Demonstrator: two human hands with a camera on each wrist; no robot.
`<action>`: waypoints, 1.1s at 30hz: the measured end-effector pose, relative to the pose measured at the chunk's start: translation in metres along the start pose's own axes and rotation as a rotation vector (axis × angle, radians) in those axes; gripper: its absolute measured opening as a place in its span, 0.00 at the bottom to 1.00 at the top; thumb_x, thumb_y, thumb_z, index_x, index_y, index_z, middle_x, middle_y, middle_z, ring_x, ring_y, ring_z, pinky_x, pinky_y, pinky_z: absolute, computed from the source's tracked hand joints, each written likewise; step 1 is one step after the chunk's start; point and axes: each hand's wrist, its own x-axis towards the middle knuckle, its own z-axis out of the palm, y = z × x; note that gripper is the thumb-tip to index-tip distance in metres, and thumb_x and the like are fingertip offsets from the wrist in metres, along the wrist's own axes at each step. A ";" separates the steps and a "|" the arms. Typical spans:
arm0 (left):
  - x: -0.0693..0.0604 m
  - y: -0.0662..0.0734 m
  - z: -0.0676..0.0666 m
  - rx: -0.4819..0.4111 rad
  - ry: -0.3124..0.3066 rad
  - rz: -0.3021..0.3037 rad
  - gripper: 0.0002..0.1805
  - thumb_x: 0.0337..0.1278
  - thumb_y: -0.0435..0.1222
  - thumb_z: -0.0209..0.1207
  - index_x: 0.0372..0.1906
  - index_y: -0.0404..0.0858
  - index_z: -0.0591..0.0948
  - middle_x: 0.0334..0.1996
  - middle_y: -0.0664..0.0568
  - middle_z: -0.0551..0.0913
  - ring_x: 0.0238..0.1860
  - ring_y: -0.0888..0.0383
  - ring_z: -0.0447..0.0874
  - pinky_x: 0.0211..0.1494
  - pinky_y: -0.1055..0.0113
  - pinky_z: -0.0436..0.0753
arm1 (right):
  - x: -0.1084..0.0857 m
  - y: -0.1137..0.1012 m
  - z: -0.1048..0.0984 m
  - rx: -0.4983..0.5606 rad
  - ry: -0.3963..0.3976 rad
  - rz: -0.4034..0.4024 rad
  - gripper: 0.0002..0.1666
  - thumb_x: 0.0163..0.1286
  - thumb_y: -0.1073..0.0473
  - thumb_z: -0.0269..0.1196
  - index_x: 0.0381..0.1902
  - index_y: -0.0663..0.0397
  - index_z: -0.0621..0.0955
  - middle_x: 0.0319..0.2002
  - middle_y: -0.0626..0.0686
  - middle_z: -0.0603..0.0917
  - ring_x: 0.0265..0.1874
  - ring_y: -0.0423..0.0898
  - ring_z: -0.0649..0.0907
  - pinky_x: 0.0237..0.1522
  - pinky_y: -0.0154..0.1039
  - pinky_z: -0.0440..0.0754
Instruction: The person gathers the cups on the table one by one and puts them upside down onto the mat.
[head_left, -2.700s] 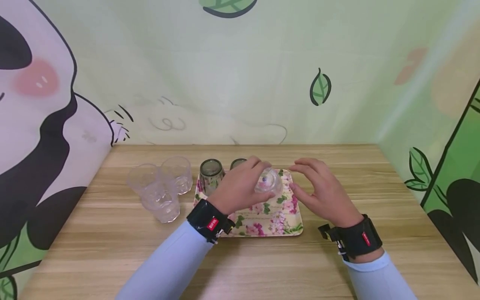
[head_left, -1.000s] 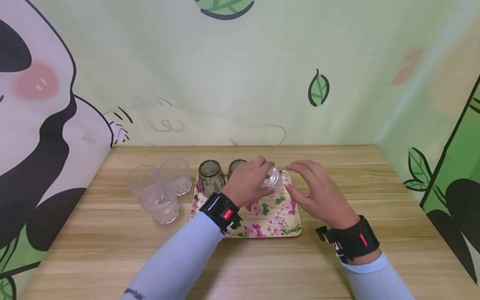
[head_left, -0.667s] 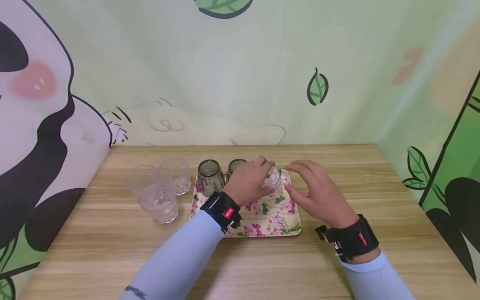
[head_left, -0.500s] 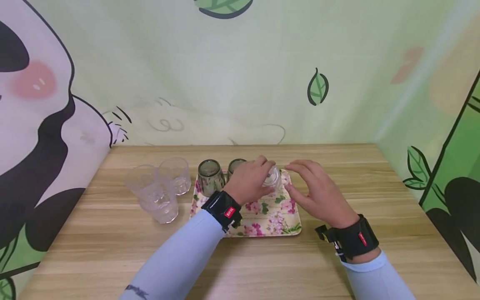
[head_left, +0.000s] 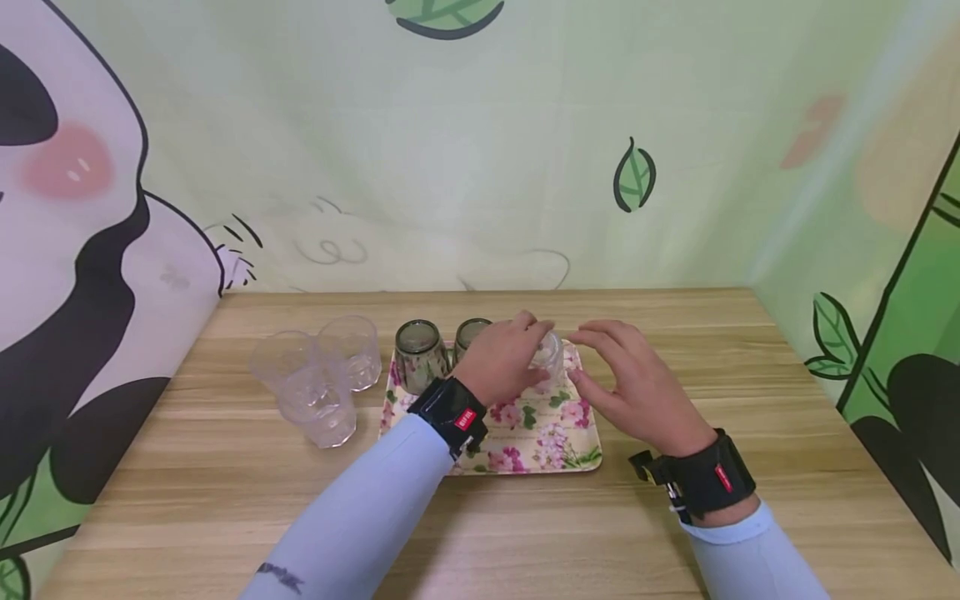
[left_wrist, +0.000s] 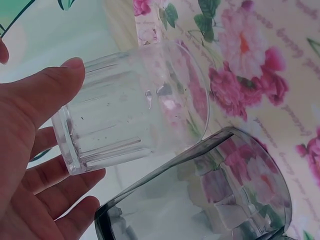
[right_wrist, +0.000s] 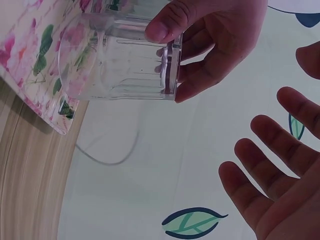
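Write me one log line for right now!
left hand: holds clear ribbed glass tumbler, mouth down | right hand: beside it, apart | flowered rectangular tray: two grey glass tumblers, upside down

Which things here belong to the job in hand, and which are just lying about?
Job, as I read it:
left hand, holding an upturned clear glass
right hand, beside it, holding nothing
tray
dark glasses, upturned on the tray
probably the three tumblers, upright beside the tray

Just about:
backdrop
wrist straps, worn

Pale blue sleeves [head_left: 360, 500], black wrist straps [head_left: 442, 407] with red labels [head_left: 466, 419]
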 end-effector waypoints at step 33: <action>0.021 -0.003 0.006 0.046 -0.079 -0.051 0.37 0.65 0.52 0.62 0.73 0.40 0.69 0.61 0.43 0.77 0.55 0.49 0.83 0.60 0.58 0.82 | -0.001 0.002 0.001 -0.005 -0.006 0.019 0.26 0.66 0.53 0.67 0.60 0.55 0.80 0.61 0.59 0.77 0.63 0.57 0.74 0.62 0.57 0.75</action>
